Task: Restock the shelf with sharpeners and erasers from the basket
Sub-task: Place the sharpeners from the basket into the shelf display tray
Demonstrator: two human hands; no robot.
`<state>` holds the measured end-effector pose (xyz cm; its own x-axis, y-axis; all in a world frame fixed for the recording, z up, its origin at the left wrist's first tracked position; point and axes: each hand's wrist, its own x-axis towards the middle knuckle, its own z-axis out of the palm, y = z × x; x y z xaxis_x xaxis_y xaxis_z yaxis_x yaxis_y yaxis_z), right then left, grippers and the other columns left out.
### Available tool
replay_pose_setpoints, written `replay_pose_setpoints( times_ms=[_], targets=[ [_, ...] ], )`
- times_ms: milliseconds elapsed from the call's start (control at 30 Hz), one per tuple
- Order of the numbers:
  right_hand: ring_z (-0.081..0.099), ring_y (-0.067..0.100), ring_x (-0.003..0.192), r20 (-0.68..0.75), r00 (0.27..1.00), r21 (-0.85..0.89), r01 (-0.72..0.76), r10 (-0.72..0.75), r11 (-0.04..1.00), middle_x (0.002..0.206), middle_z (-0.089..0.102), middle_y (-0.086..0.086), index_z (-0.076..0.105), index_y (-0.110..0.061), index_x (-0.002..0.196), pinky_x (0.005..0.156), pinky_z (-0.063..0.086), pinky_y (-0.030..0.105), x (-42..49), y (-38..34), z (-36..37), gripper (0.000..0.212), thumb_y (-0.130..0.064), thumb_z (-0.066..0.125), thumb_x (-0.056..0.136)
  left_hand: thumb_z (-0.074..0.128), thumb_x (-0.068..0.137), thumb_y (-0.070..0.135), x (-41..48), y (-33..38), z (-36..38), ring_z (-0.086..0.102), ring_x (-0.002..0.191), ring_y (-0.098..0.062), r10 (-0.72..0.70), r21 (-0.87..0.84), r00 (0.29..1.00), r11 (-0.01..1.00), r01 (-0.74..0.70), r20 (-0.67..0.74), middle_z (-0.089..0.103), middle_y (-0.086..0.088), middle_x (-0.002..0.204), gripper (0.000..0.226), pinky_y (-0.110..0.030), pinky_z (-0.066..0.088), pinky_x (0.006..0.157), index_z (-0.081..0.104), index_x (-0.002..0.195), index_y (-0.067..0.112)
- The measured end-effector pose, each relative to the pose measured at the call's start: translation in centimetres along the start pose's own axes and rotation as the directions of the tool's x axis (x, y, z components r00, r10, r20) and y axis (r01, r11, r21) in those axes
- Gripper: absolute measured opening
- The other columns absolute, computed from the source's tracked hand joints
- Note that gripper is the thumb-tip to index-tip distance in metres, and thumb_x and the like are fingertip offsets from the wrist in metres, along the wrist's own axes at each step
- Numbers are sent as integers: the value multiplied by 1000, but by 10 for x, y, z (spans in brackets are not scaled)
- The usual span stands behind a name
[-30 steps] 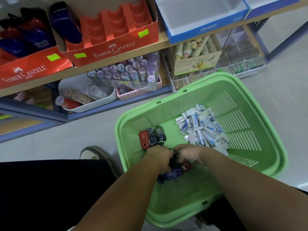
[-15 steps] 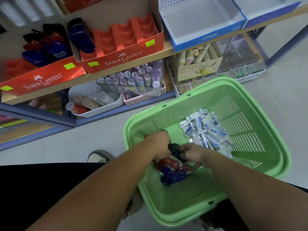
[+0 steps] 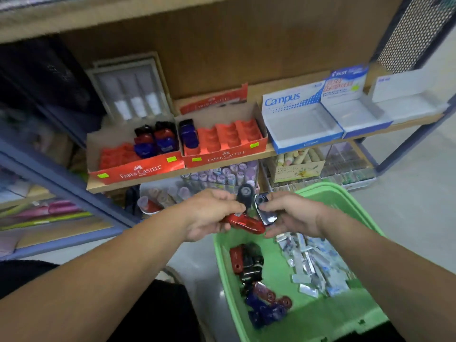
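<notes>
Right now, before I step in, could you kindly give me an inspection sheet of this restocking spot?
Surface: wooden shelf carries the left Faber-Castell tray and the right Faber-Castell tray, with most slots unfilled.
Job's things: loose sharpeners and erasers lie in the green basket; shelved sharpeners stand in the left tray.
Clutter: empty Campus box and Pilot box.
Hands: left hand grips a red sharpener and a black sharpener; right hand pinches a dark blue sharpener.
Cables: nothing seen.
Surroundings: pale floor; chalk box on the lower shelf.
</notes>
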<state>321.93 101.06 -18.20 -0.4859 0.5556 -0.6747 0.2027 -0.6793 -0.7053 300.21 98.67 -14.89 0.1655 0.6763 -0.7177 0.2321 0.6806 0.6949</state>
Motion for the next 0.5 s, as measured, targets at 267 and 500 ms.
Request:
replay_pose_setpoints(
  times_ms=[267, 500],
  targets=[
    [75, 33, 85, -208, 941, 52, 283, -266, 958, 109, 74, 19, 51, -9, 120, 66, 61, 43, -37, -74, 74, 21, -22, 58, 104, 62, 102, 17, -50, 33, -18, 64, 61, -11, 153, -242, 984, 955, -169, -87, 72, -4, 81, 10, -21, 50, 50, 71, 100, 11],
    [75, 28, 82, -273, 875, 62, 431, -400, 900, 106, 76, 13, 52, -8, 121, 60, 60, 36, -39, -85, 112, 28, -23, 64, 100, 58, 105, 29, -67, 47, -26, 63, 68, -16, 208, -335, 949, 900, -280, -235, 73, -5, 89, 21, -22, 48, 47, 71, 109, 12]
  ],
)
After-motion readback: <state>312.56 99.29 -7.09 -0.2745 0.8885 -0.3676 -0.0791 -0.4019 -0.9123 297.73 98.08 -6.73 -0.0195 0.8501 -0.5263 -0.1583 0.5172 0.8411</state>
